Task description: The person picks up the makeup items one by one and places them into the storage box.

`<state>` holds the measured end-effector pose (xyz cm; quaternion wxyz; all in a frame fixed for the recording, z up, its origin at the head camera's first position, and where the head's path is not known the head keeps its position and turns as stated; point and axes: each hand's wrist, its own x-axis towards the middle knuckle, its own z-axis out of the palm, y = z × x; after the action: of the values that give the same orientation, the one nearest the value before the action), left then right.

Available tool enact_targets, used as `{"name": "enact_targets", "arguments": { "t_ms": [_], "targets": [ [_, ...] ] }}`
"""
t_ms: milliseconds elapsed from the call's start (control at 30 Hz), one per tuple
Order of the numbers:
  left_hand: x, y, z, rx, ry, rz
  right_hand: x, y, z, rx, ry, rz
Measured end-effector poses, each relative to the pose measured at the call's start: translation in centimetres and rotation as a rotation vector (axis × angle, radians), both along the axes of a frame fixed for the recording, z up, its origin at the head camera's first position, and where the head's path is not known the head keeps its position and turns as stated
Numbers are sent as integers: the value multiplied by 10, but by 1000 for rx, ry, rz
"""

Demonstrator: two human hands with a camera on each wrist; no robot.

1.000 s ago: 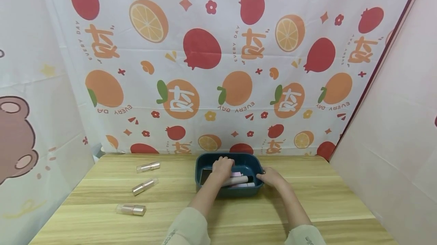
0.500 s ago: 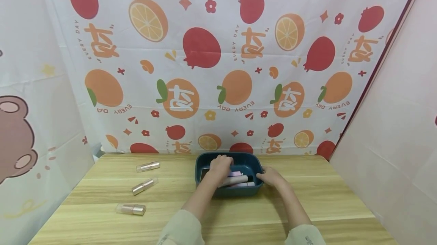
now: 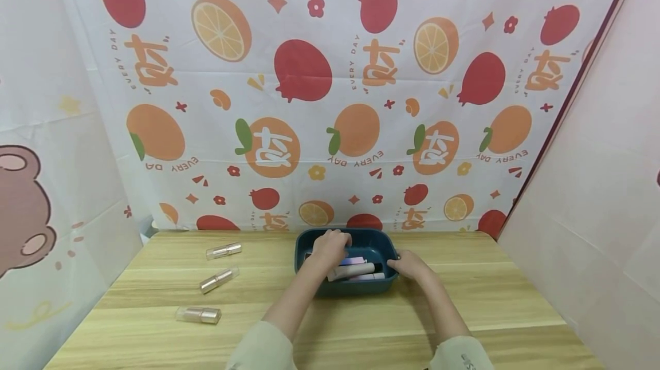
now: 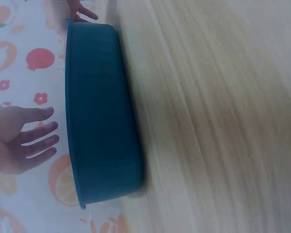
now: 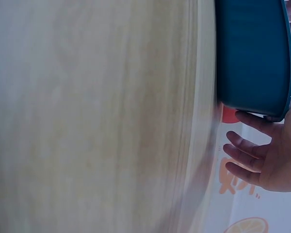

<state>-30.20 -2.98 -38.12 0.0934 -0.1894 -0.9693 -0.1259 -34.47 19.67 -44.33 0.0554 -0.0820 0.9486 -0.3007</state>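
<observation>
A dark teal plastic bin [image 3: 356,288] stands on the table near the back. Over its left part is my left hand [image 3: 330,248], fingers reaching down toward the inside; in the left wrist view the left hand [image 4: 26,138] shows its fingers spread and holding nothing. My right hand [image 3: 409,264] grips the bin's right end by the rim. In the right wrist view the right hand [image 5: 281,150] has its index finger against the outer wall, the other fingers spread. Inside the bin lie a pale tube [image 3: 356,271], a lilac item [image 3: 353,261] and a white-and-pink stick [image 3: 368,276].
Three clear-and-gold lipstick tubes lie apart on the left of the wooden table [image 3: 381,330]: a back one [image 3: 224,251], a middle one [image 3: 219,280] and a front one [image 3: 198,315]. A fruit-print curtain [image 3: 309,146] hangs close behind the bin.
My left hand and forearm have shifted a little left over the bin, covering most of the dark item there and baring more of the pale tube. The right hand keeps its grip.
</observation>
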Motion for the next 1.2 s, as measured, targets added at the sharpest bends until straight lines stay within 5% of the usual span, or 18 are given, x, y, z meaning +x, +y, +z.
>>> {"name": "enact_targets", "arguments": {
  "t_ms": [1200],
  "targets": [
    [30, -73, 13, 88, 166, 0, -1, 0, -1, 35, -15, -36]
  ]
}}
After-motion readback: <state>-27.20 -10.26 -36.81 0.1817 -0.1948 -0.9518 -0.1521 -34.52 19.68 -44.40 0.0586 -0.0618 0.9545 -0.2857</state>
